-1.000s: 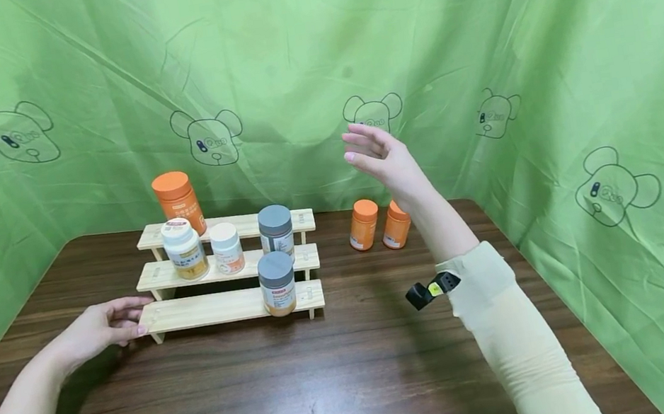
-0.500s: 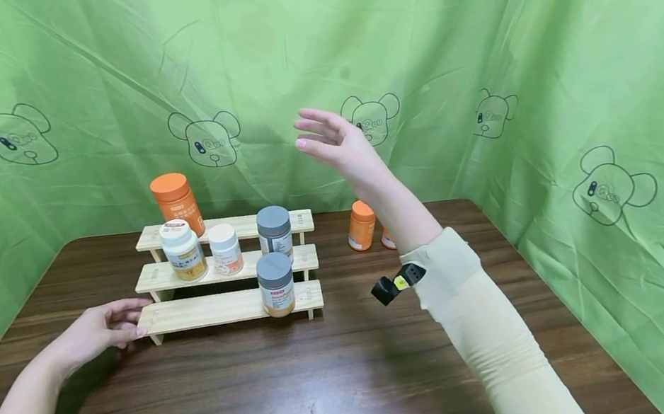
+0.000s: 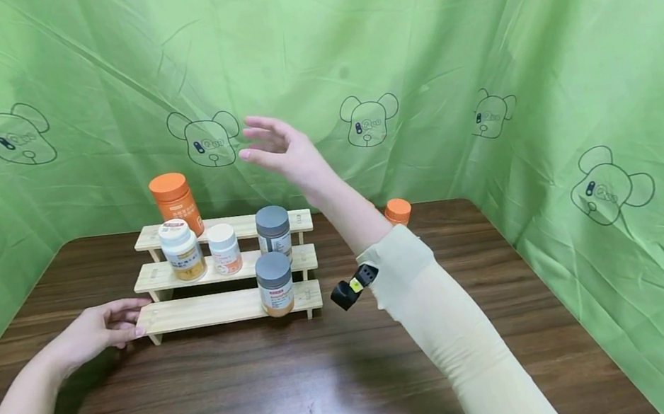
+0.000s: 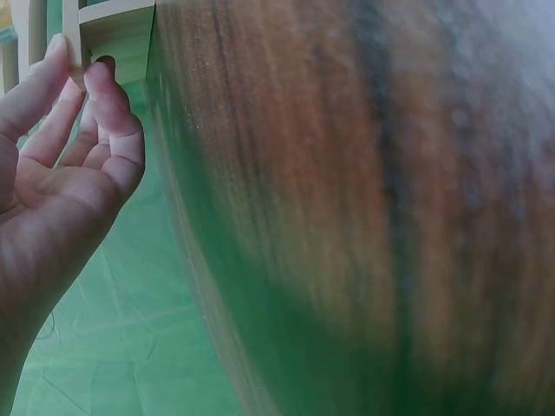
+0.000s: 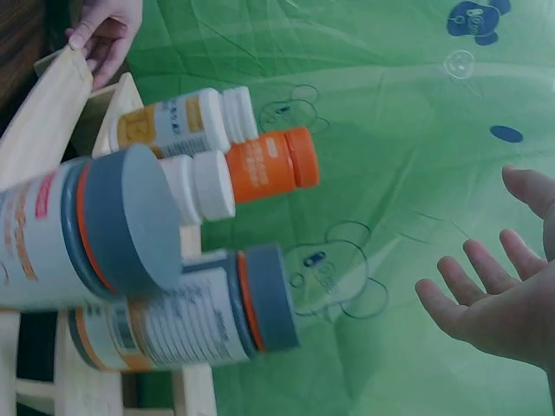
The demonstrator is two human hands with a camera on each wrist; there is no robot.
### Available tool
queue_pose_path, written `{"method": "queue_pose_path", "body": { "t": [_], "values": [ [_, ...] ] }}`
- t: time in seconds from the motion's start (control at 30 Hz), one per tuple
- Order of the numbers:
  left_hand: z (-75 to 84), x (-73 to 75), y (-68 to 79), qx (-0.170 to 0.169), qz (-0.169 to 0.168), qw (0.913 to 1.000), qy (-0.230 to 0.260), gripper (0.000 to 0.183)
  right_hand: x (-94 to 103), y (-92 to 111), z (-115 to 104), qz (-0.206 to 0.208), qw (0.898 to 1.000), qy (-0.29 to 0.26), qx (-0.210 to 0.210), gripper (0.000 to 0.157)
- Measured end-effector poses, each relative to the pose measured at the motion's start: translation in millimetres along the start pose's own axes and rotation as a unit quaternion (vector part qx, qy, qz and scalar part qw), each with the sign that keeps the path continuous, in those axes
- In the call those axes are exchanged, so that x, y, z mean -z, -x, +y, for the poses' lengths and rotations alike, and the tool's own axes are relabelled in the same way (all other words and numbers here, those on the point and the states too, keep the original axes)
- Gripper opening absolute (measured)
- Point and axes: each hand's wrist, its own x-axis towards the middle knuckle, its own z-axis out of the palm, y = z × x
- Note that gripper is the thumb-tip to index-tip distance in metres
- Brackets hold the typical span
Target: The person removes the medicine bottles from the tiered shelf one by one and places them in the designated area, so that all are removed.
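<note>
My left hand (image 3: 96, 333) pinches the left end of the lowest shelf of a three-step wooden rack (image 3: 206, 311); in the left wrist view, thumb and fingers meet at the board's end. Above the rack's right part my right hand (image 3: 284, 148) hangs in the air, fingers loosely spread, holding nothing. On the top step stands a large orange bottle (image 3: 177, 205). The middle step carries a white-and-yellow bottle (image 3: 182, 251), a small white bottle (image 3: 224, 249) and a grey-lidded jar (image 3: 273, 226). Another grey-lidded jar (image 3: 275, 283) stands at the right of the bottom step.
Right of the rack, a small orange bottle (image 3: 398, 211) stands on the dark wooden table (image 3: 238, 400), partly behind the right sleeve. A sliver of a second orange one shows beside the forearm. Green cloth (image 3: 295, 48) hangs behind and at both sides.
My right hand has moved left through the air, from above the small orange bottles to above the rack. The left hand stays at the rack's end, and the bottles have not moved.
</note>
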Motion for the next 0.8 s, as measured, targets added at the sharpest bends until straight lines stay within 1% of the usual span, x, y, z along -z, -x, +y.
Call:
{"method": "queue_pose_path", "body": {
  "t": [0.13, 0.27, 0.33, 0.63, 0.8],
  "values": [
    [0.1, 0.3, 0.8, 0.002, 0.002, 1.0, -0.002, 0.06, -15.0, -5, 7, -0.016, 1.0, 0.003, -0.012, 0.059],
    [0.2, -0.3, 0.9, 0.001, 0.002, 1.0, -0.001, 0.059, -29.3, -10, 13, -0.029, 0.999, 0.022, -0.021, 0.062],
    [-0.3, -0.9, 0.7, -0.001, 0.003, 1.0, 0.0, 0.059, -35.9, -12, 17, -0.033, 0.999, 0.033, -0.019, 0.062],
    [-2.8, -0.3, 0.7, -0.006, 0.002, 1.0, 0.0, 0.058, -65.6, -23, 26, -0.044, 0.997, 0.062, -0.013, 0.06],
    [-2.8, -0.7, 0.8, -0.011, 0.002, 0.9999, 0.001, 0.057, -77.6, -31, 37, -0.041, 0.996, 0.074, -0.017, 0.06]
  ]
}}
